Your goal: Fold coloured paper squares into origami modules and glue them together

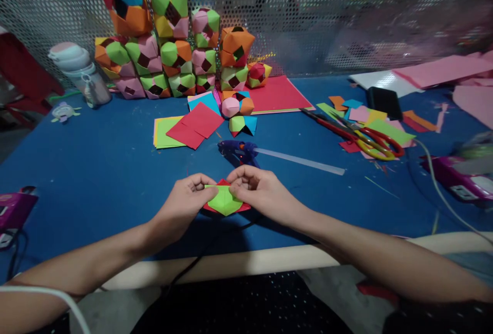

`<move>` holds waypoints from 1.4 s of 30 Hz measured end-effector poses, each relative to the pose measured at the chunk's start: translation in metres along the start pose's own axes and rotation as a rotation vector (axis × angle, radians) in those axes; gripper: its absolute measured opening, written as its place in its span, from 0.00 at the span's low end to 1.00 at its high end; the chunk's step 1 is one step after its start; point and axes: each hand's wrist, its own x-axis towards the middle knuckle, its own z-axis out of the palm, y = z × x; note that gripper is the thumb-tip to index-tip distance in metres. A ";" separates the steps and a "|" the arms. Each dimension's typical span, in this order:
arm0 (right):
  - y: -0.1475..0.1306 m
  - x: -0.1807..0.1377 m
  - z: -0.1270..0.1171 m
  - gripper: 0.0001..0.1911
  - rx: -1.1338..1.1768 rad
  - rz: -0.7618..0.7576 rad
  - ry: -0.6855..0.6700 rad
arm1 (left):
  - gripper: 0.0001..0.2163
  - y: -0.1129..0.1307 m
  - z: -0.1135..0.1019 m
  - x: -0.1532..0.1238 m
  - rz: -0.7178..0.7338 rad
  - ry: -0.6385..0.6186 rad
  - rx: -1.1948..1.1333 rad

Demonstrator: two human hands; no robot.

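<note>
From afar I watch the left hand [188,196] and right hand [262,190], each grip closed, thumb against fingers, on a folded green-and-red paper piece [225,202] held between them over the blue bench [96,170]. I judge light, even pressure best, to keep creases sharp. The glue gun [242,150] lies just beyond the grip; I'd avoid its nozzle.
</note>
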 end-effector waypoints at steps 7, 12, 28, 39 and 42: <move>0.001 -0.002 -0.001 0.04 -0.124 -0.196 -0.039 | 0.06 0.000 -0.003 0.001 0.014 -0.020 0.018; -0.002 -0.004 -0.004 0.06 -0.276 -0.380 -0.021 | 0.04 0.003 -0.003 -0.001 0.025 -0.031 0.040; -0.001 -0.006 0.002 0.05 -0.062 -0.192 0.037 | 0.07 0.006 -0.001 -0.002 0.015 -0.179 0.071; -0.001 -0.002 -0.004 0.07 0.057 -0.174 -0.025 | 0.09 0.016 -0.006 -0.003 0.104 -0.140 0.190; -0.001 -0.001 -0.004 0.08 0.059 -0.182 -0.021 | 0.09 0.016 -0.005 -0.003 0.122 -0.084 0.229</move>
